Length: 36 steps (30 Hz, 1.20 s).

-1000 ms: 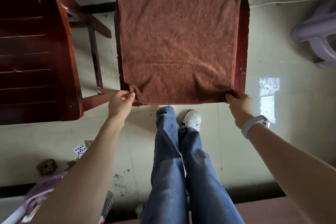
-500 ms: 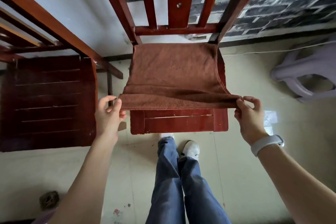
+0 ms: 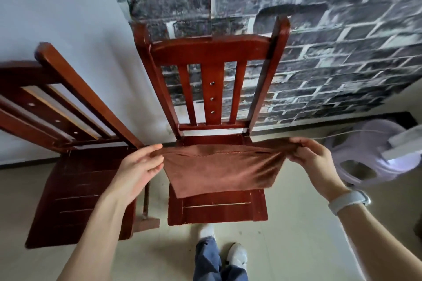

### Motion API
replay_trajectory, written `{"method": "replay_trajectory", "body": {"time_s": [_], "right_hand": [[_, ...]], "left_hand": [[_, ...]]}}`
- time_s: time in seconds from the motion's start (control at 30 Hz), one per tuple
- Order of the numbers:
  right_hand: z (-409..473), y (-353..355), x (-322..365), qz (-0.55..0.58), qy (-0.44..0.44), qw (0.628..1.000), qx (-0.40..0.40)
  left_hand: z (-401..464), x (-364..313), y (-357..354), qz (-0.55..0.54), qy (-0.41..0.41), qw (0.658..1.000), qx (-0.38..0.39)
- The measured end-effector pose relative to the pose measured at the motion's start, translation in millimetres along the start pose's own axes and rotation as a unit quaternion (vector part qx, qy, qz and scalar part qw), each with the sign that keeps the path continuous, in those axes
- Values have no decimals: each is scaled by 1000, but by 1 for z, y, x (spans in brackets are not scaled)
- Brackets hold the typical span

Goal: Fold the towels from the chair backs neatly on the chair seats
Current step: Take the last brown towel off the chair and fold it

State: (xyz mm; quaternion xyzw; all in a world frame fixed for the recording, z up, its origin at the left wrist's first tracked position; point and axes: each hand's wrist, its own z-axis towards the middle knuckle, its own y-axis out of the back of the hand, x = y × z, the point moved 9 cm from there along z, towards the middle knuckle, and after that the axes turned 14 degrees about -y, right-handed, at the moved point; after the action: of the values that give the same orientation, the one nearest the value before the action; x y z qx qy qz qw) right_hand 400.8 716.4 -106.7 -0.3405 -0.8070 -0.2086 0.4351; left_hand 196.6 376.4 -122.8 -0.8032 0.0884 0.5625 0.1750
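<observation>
A brown towel [image 3: 219, 169] is held stretched above the seat of the middle wooden chair [image 3: 217, 210], its folded upper edge level between the two hands and its lower part hanging toward the seat. The left corner is pinched in the grip of the left hand [image 3: 139, 166], thumb on top and fingers curled beneath. The right corner is pinched by the right hand [image 3: 315, 162], whose wrist carries a pale band [image 3: 349, 201]. A second wooden chair [image 3: 75, 189] stands just beside the first, on the left. A lilac plastic stool [image 3: 374, 155] stands on the floor at the right.
</observation>
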Motion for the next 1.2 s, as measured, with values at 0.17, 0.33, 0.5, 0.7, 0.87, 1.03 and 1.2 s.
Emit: {"method": "replay_trajectory", "body": {"time_s": [0.17, 0.33, 0.5, 0.7, 0.87, 1.03, 1.2], "right_hand": [[-9, 5, 14, -228, 52, 971, -47], [-22, 10, 30, -343, 147, 919, -124], [-31, 11, 48, -399, 232, 878, -127], [-38, 7, 60, -474, 276, 831, -90], [-49, -9, 75, -627, 314, 713, -26], [-73, -26, 86, -680, 394, 619, 15], [-72, -24, 92, -634, 393, 666, -3]], "left_hand": [[-9, -22, 3, 232, -66, 970, 3], [-10, -48, -6, 419, -187, 888, -20], [-21, -68, -21, 476, -282, 833, 7], [-28, -80, -40, 526, -317, 783, 103], [-34, -91, -53, 559, -355, 724, 195], [-27, -100, -43, 557, -338, 743, 152], [-23, -107, -37, 567, -326, 746, 128]]}}
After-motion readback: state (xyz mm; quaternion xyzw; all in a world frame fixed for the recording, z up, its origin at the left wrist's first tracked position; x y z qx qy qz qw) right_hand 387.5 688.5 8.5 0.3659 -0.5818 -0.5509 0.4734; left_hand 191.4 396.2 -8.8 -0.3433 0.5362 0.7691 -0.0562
